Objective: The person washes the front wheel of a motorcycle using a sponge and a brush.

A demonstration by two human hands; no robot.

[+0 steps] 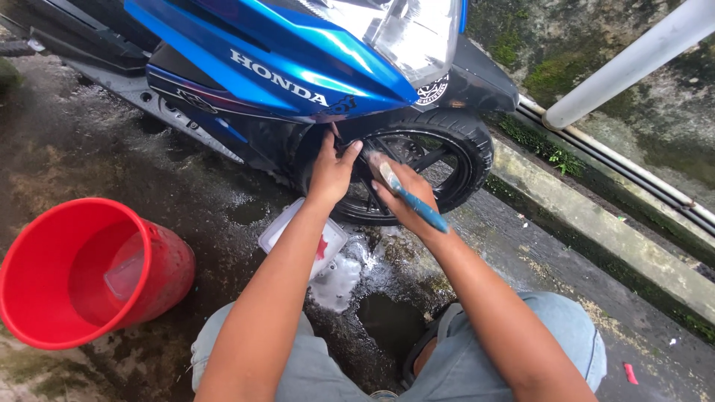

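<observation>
Brush (412, 199) sits in the right hand (406, 195), whose fingers are closed round its blue handle; the bristle end points up toward the front wheel (447, 149), the handle end sticks out toward the wrist. The wheel stands just beyond both hands, black tyre and dark spokes, under the blue fairing (283, 67) of a scooter. The left hand (331, 171) is spread open, holding nothing, its fingertips resting against the tyre's near edge, just beside the right hand. Below the left forearm lies a clear plastic tub (298, 231) on the wet ground (186, 193), with white foam (339, 279) next to it, toward the person's knees. Well off to the left of the left arm stands a red bucket (74, 275), tilted, with a clear cup inside. Right of the right hand runs a concrete kerb (596, 223), and past it a white pipe (633, 63) slants before a mossy wall.
</observation>
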